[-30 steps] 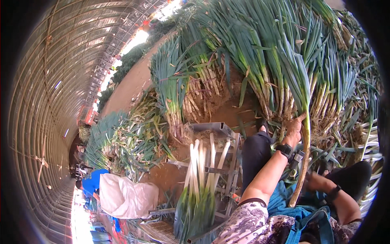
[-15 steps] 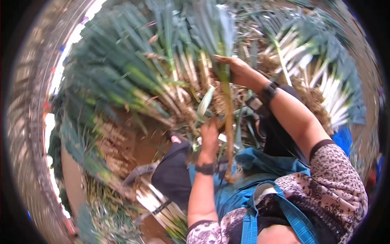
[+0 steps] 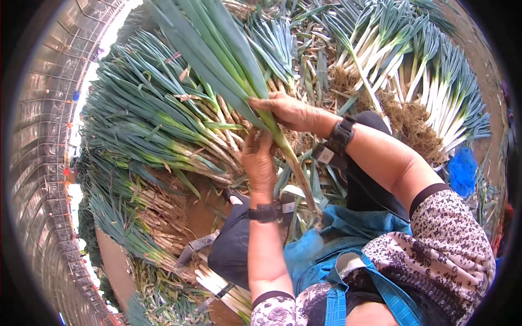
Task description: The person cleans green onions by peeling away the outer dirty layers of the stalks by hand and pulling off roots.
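Note:
A single long leek (image 3: 293, 157) slants across in front of me, its broad green leaves toward the upper left and its root end low by my apron. My right hand (image 3: 291, 111) is closed round it where the leaves fan out, thumb on the near side. Just below, my left hand (image 3: 258, 163) is closed at the leek's left side, with its fingertips at the base of an outer leaf; the fingertips are partly hidden. Dark bands with small boxes sit on both wrists.
Untrimmed leeks (image 3: 157, 125) lie heaped at the left. Cleaner white-stemmed leeks (image 3: 435, 114) fan out at the right with roots inward. Tied leeks (image 3: 217, 285) lie by my left leg. Loose leaves litter the ground, and a blue netted bundle (image 3: 462, 171) is at the right.
The leek has swung from nearly upright to leaning left. My left hand has risen from its lower stalk to the leaf base, and my right hand has moved left and slightly down, closing on it.

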The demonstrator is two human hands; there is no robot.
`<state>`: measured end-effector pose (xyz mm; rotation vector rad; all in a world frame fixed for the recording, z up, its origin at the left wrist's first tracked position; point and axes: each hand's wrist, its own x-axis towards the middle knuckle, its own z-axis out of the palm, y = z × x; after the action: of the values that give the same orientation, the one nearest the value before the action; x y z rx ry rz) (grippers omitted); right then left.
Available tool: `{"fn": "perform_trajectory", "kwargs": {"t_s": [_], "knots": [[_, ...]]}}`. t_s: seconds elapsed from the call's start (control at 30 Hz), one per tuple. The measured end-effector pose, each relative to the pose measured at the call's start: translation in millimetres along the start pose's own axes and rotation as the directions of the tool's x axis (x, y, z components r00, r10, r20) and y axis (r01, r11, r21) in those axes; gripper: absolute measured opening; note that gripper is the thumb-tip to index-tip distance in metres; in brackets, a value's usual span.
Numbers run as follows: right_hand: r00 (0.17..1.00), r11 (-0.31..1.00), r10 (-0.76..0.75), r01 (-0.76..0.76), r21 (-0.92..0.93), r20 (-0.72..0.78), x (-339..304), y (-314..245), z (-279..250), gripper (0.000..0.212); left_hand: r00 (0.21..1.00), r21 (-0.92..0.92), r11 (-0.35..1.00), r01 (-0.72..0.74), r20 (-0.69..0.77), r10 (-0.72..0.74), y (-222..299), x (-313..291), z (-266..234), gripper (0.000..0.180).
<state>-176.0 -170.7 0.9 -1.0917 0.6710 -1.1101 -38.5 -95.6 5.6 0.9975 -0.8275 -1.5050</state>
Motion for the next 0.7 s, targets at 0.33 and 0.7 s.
{"fn": "perform_trajectory", "kwargs": {"t_s": [0.33, 0.7], "knots": [[0.995, 0.998, 0.006, -0.012, 0.054, 0.097, 0.0, 5.8, -11.8, 0.042, 0.993, 0.157, 0.981, 0.115, 0.023, -0.120, -12.6, 9.5, 3.9, 0.028], [0.994, 0.989, 0.103, -0.107, -0.098, -0.042, -9.3, -12.4, 0.8, 0.050, 0.935, 0.615, 0.715, -0.332, 0.316, 0.163, -37.0, -10.5, -7.7, 0.027]]}}
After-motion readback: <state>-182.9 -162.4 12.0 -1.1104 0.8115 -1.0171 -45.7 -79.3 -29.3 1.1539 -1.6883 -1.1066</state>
